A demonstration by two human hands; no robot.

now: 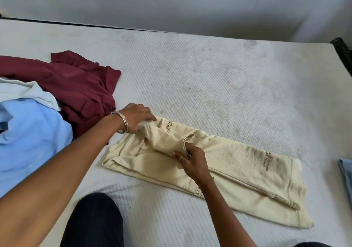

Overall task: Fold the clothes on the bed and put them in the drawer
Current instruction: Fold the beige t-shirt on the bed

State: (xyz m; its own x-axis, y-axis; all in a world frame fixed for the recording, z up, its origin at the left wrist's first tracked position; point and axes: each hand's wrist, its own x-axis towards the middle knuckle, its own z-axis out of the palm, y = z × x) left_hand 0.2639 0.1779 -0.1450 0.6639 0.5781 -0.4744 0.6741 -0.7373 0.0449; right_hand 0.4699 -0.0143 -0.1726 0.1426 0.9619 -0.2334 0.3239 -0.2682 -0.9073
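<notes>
The cream T-shirt [219, 163] lies half folded on the white quilted mattress [209, 79]. The left hand [136, 118] grips its bunched end, and the right hand [190, 161] pinches a fold in the middle. If either hold slips, I think the folds can open again. Unfolded maroon [80, 87] and light blue [32, 132] clothes wait just beside, and a plain pale wall [171, 3] stands behind the bed.

Two bare forearms reach forward from the lower frame, both hands palm-down. Left hand [136, 117]: metal bangle at the wrist, fingers curled and pinching a fold of cloth. Right hand [191, 162]: ring on one finger, fingertips gripping a cloth edge. A dark-clad knee sits between the arms.
</notes>
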